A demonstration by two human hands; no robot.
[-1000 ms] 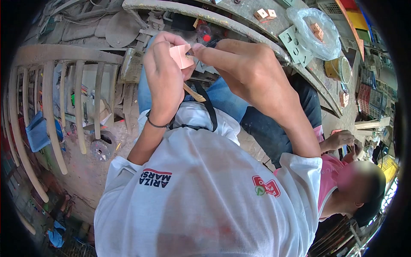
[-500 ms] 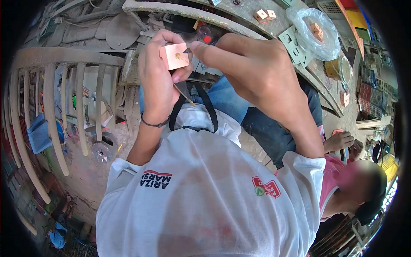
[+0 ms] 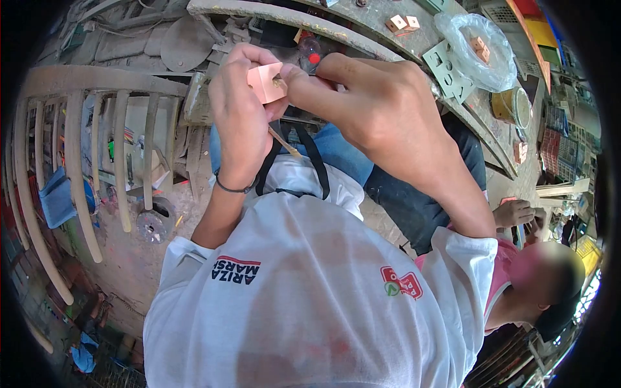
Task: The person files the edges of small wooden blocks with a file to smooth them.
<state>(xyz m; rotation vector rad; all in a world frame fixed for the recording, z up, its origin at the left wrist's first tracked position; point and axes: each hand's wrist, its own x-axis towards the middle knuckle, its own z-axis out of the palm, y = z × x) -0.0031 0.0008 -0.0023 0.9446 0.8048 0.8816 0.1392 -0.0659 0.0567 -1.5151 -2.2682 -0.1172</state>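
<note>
My left hand [image 3: 240,119] is closed around a small pale pinkish wooden block [image 3: 264,84] that has a hole in its face. A thin stick with a yellowish end [image 3: 284,141] juts out below the same hand, towards my lap. My right hand [image 3: 381,107] is closed in a pinch, its thumb and fingertips right at the block's hole. Whatever lies between those fingertips is mostly hidden; only a small bit shows among the curled fingers.
On the workbench [image 3: 482,123] to the right are wooden blocks [image 3: 402,24], a clear plastic bag [image 3: 495,71] with more blocks, a flat plate with cutouts [image 3: 447,70] and a tin can [image 3: 511,107]. A slatted wooden bench [image 3: 77,149] stands left. Another person's hand [image 3: 514,213] works at far right.
My right hand has come left, its fingertips now meeting the block's hole. The block has turned slightly in my left hand, and the stick below it has shifted a little.
</note>
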